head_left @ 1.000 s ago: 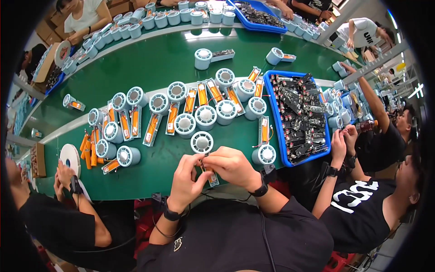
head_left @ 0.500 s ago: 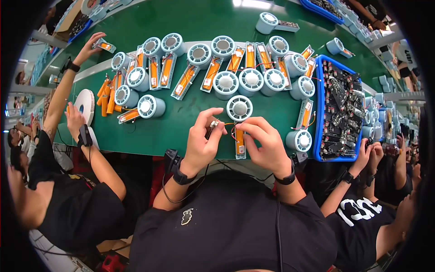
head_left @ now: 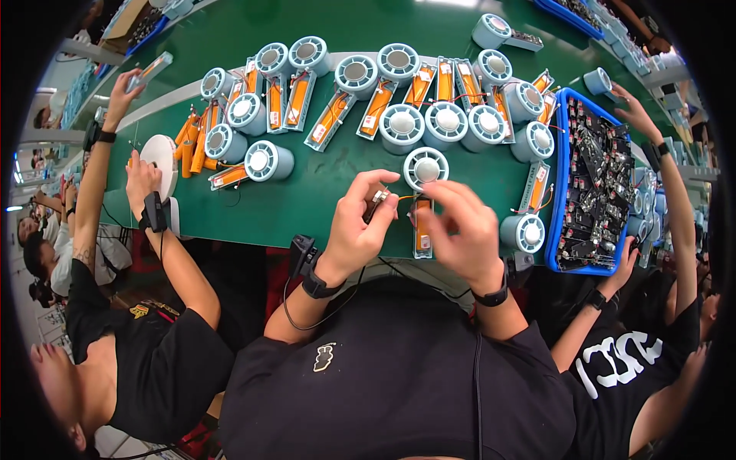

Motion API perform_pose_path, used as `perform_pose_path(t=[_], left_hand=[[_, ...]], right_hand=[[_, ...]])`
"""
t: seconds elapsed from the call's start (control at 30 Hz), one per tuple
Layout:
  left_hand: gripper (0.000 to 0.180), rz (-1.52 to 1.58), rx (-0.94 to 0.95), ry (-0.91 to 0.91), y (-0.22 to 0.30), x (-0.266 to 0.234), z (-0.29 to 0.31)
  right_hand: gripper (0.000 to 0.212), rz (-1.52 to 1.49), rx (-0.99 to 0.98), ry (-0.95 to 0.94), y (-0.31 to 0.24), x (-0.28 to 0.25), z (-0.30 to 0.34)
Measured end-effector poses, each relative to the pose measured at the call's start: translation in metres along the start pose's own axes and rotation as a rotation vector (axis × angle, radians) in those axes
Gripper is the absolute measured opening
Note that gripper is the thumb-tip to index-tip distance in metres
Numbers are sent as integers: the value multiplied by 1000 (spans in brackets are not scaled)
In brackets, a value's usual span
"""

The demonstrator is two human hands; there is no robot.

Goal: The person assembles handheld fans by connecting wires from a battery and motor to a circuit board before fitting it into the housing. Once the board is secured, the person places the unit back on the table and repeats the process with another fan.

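A light blue unit with a round spoked head (head_left: 426,166) lies in front of me, its open handle with an orange battery (head_left: 422,239) pointing toward me. My left hand (head_left: 360,222) is closed in a pinch on a small dark circuit board (head_left: 376,201) with a metallic connector, just left of the battery. Thin wires run from the board toward the unit. Over the battery and wires hovers my right hand (head_left: 468,230), its fingers smeared by motion and partly covering the unit; whether they grip a wire does not show.
Several similar light blue units (head_left: 402,129) with orange batteries stand beyond my hands. A blue tray (head_left: 562,180) of dark circuit boards sits to the right. At left, a co-worker's hand (head_left: 126,92) holds a light blue part near loose orange batteries (head_left: 188,146) and a white reel (head_left: 159,165).
The view has shifted, moving the table rightward in the picture. My right fingers have moved over the battery and blurred. A co-worker at right now reaches out toward a unit beyond the tray.
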State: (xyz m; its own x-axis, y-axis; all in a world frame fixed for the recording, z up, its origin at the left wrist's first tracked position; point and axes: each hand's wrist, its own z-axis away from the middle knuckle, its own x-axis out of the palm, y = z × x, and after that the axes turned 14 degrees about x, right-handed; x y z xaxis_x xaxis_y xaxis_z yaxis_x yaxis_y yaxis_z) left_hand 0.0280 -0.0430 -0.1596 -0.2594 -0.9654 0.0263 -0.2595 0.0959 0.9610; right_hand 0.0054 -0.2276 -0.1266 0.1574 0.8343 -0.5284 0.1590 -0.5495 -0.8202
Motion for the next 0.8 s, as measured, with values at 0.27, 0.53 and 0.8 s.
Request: perform_pose_path(t=[0.27, 0.53, 0.8], left_hand=[[25, 266, -113, -86, 2, -20, 3], [32, 34, 3, -155, 5, -8, 2], [34, 173, -13, -168, -1, 2, 9]], right_hand=[[22, -200, 10, -102, 13, 19, -5], [21, -194, 41, -73, 11, 19, -7], [18, -73, -113, 25, 19, 20, -8]])
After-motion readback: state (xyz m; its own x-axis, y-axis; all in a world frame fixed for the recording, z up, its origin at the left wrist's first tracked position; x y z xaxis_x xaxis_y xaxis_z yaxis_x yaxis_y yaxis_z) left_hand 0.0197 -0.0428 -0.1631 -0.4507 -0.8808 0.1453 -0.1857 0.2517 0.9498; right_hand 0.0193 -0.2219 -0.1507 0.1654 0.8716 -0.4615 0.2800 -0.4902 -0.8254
